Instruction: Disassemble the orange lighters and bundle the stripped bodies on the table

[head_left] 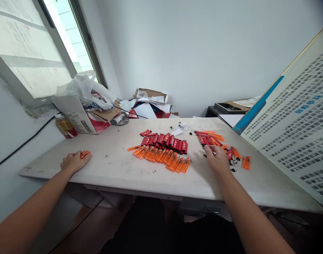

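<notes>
On the left of the table, my left hand (73,163) is closed around an orange lighter (84,154), whose end shows past the fingers. My right hand (217,159) reaches to the loose pile on the right, its fingers pinched together. What those fingers hold, if anything, is too small to make out. Just beyond them lie red lighter bodies (203,140) mixed with orange ones (215,135). Small metal and black parts (233,162) are scattered beside the hand. Between my hands, a row of red lighters (166,140) lies behind a row of clear orange lighters (158,155).
A cardboard box (80,118) with a white plastic bag (84,90) and a bottle (64,125) stand at the back left. Papers (153,104) are heaped behind the table. A large printed board (290,123) leans in at the right. A single orange lighter (246,162) lies far right.
</notes>
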Demonstrator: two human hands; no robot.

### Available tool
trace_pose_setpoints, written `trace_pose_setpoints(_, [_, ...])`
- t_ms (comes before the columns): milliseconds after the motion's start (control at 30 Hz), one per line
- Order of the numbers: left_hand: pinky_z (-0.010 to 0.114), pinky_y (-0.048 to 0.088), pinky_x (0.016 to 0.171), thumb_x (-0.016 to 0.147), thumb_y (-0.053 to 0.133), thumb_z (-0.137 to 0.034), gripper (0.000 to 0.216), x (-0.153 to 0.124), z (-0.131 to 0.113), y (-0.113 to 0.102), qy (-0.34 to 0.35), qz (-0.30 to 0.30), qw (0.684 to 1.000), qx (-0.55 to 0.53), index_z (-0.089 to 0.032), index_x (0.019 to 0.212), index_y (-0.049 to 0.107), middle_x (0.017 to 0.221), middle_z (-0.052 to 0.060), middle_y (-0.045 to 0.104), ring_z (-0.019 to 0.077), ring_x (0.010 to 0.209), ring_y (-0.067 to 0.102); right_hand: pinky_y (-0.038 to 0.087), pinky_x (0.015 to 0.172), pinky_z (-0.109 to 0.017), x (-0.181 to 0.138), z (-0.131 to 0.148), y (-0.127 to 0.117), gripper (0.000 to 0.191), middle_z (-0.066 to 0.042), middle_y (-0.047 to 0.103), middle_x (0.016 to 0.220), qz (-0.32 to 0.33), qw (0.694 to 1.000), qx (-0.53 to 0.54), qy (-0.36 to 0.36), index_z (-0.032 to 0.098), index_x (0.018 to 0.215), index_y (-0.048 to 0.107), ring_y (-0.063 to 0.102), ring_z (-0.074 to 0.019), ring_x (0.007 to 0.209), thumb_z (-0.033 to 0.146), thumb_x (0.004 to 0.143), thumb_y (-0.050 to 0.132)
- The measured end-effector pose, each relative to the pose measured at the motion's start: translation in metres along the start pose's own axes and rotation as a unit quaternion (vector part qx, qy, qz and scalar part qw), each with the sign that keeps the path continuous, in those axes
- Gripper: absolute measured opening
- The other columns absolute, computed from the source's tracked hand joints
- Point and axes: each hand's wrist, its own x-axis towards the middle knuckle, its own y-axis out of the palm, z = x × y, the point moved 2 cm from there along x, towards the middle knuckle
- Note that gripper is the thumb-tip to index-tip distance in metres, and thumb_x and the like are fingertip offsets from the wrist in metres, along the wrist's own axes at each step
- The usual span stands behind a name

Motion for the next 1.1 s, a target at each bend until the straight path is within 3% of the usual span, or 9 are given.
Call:
trace_pose_setpoints(267, [0.052,0.042,0.088,0.068,0.051,-0.075,0.088,-0.009,0.0,0.001,-0.017,-0.007,1.0,-0.023,-0.017,0.134,0.042,0.132,0.023,0.05,0.0436,0.118,0.048,0.046,0.073,-0.037,0.001,-0.004,0.001,0.044,-0.013,0.063,0.09,-0.019,1.0,0.016,0.004,0.013,0.087,0.064,0.057,-0.0227,0.084,0.053,0.08,0.048])
trace_pose_setpoints(333, [0.054,0.04,0.092,0.071,0.051,-0.073,0.086,-0.012,-0.003,-0.005,-0.016,-0.074,0.996,-0.05,-0.016,0.135,0.04,0.135,0.024,0.047,0.0435,0.122,0.044,0.046,0.072,-0.036,0.0,-0.003,0.0,0.044,-0.012,0.063,0.088,-0.024,0.999,0.022,0.003,0.014,0.087,0.064,0.057,-0.0226,0.083,0.054,0.08,0.048])
trace_pose_setpoints(433, [0.048,0.036,0.102,0.08,0.05,-0.057,0.068,-0.018,-0.019,-0.023,0.058,-0.238,0.963,-0.107,-0.011,0.129,0.045,0.13,0.02,0.051,0.0345,0.125,0.043,0.046,0.071,-0.035,0.0,-0.002,-0.001,0.043,-0.011,0.063,0.086,-0.033,0.999,0.023,-0.002,0.015,0.084,0.063,0.056,-0.0217,0.08,0.054,0.082,0.046])
trace_pose_setpoints(500, [0.04,0.039,0.101,0.081,0.05,-0.044,0.05,-0.023,-0.042,-0.033,0.128,-0.273,0.941,-0.154,-0.01,0.118,0.053,0.118,0.016,0.059,0.0275,0.117,0.05,0.046,0.07,-0.034,-0.001,0.0,-0.001,0.042,-0.011,0.063,0.085,-0.042,0.999,0.027,-0.009,0.015,0.081,0.062,0.056,-0.0208,0.078,0.054,0.082,0.046])
trace_pose_setpoints(567, [0.034,0.047,0.09,0.079,0.049,-0.037,0.034,-0.028,-0.074,-0.038,0.185,-0.198,0.939,-0.21,-0.015,0.103,0.06,0.107,0.01,0.064,0.023,0.102,0.058,0.046,0.069,-0.032,-0.001,0.001,-0.001,0.041,-0.01,0.063,0.084,-0.053,0.998,0.037,-0.023,0.015,0.08,0.062,0.056,-0.02,0.077,0.053,0.082,0.047])
trace_pose_setpoints(667, [0.031,0.05,0.077,0.074,0.051,-0.033,0.032,-0.038,-0.131,-0.032,0.281,-0.067,0.924,-0.249,-0.018,0.099,0.065,0.107,0.009,0.065,0.0236,0.095,0.06,0.047,0.069,-0.031,-0.003,0.002,-0.001,0.037,-0.009,0.063,0.084,-0.066,0.996,0.043,-0.038,0.016,0.08,0.062,0.057,-0.0195,0.079,0.051,0.081,0.049])
trace_pose_setpoints(800, [0.03,0.049,0.082,0.069,0.052,-0.028,0.041,-0.039,-0.19,-0.005,0.371,0.026,0.893,-0.252,-0.017,0.106,0.066,0.113,0.01,0.065,0.0232,0.099,0.061,0.047,0.071,-0.032,-0.004,0.0,-0.001,0.034,-0.009,0.064,0.086,-0.074,0.996,0.043,-0.033,0.016,0.078,0.062,0.058,-0.02,0.081,0.047,0.081,0.049])
trace_pose_setpoints(933, [0.03,0.048,0.085,0.07,0.057,-0.035,0.041,-0.025,-0.213,0.022,0.419,0.112,0.883,-0.18,-0.019,0.106,0.068,0.112,0.01,0.067,0.024,0.099,0.062,0.047,0.07,-0.033,-0.002,-0.003,0.0,0.034,-0.01,0.063,0.085,-0.059,0.997,0.04,-0.027,0.016,0.078,0.062,0.058,-0.02,0.079,0.047,0.081,0.048])
trace_pose_setpoints(1100, [0.031,0.046,0.08,0.068,0.058,-0.027,0.028,-0.013,-0.214,0.028,0.419,0.109,0.897,-0.095,-0.019,0.092,0.069,0.1,0.011,0.067,0.0254,0.09,0.063,0.046,0.07,-0.033,0.001,-0.005,0.002,0.037,-0.009,0.064,0.084,-0.045,0.998,0.041,-0.009,0.015,0.079,0.063,0.057,-0.0187,0.075,0.049,0.08,0.049])
